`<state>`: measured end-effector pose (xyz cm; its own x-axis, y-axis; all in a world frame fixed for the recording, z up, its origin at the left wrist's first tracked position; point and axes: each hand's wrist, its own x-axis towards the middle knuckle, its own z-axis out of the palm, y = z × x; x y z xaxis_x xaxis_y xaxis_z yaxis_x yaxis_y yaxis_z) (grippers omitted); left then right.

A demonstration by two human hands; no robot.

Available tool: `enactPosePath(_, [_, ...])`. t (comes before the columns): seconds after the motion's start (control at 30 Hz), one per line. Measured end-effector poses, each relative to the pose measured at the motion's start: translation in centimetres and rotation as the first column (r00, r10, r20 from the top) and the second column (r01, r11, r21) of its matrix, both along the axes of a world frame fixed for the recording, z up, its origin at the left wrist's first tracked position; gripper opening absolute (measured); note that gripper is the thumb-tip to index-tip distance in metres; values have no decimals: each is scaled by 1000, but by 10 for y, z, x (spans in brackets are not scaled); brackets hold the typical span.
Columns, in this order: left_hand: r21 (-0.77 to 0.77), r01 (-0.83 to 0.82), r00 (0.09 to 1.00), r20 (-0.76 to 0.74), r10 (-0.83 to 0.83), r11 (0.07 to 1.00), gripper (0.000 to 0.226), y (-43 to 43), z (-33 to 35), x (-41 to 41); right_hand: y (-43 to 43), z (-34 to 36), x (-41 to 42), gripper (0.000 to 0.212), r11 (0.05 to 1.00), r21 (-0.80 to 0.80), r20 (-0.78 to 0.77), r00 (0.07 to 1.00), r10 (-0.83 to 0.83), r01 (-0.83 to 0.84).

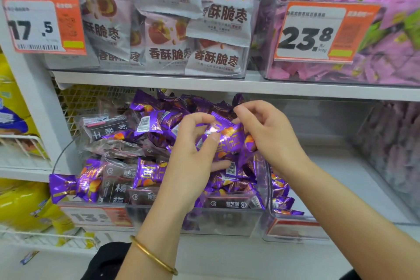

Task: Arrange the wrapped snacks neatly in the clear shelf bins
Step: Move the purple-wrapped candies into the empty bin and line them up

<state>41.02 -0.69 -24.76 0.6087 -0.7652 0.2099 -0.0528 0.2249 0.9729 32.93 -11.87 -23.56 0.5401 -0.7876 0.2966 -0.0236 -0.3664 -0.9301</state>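
A clear shelf bin [227,223] on the lower shelf is heaped with shiny purple wrapped snacks [150,173] mixed with dark see-through packets [118,185]. Above the heap, my left hand [193,157] and my right hand [268,134] both pinch purple wrapped snacks [227,138], the left from below, the right at their upper right end. One purple snack [62,186] hangs over the bin's left front corner. A few purple snacks [281,200] lie in the neighbouring bin on the right.
The upper shelf holds a bin of pale pink date packets [170,29] with a 17.5 price tag [43,25], and a bin of pink wrappers [363,63] tagged 23.8 [318,32]. Yellow bags [25,207] fill the racks at left. The wide bin at right [341,166] is mostly bare.
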Motion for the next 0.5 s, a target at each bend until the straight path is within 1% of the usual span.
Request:
enactPosePath(0.07, [35, 73, 995, 60, -75, 997, 14, 0, -1, -4, 3, 2, 6, 27, 998, 53, 8, 999, -44, 43])
enactPosePath(0.13, [103, 82, 979, 176, -99, 991, 12, -1, -4, -5, 5, 3, 11, 35, 994, 58, -21, 996, -90, 91])
enactPosePath(0.17, [116, 79, 975, 197, -101, 990, 16, -1, -5, -4, 4, 3, 13, 37, 993, 42, -35, 993, -112, 114])
enactPosePath(0.27, [89, 82, 980, 171, -97, 993, 48, 0, -5, -2, 5, 3, 16, 38, 989, 63, -41, 991, -128, 130])
enactPosePath(0.3, [93, 83, 976, 193, -100, 992, 54, 1, -2, -3, 6, 3, 16, 37, 988, 70, -48, 990, -132, 135])
enactPosePath(0.37, [99, 77, 962, 253, -100, 992, 54, 2, -2, -6, 8, 2, 14, 36, 988, 64, -70, 988, -136, 140])
enactPosePath(0.43, [78, 57, 961, 266, -75, 995, 49, 1, -4, -7, 10, 3, 10, 42, 994, 70, -67, 995, -75, 80])
enactPosePath(0.5, [48, 60, 964, 258, -71, 997, 50, 0, -4, -6, 12, 6, 3, 46, 990, 132, -73, 995, 64, -54])
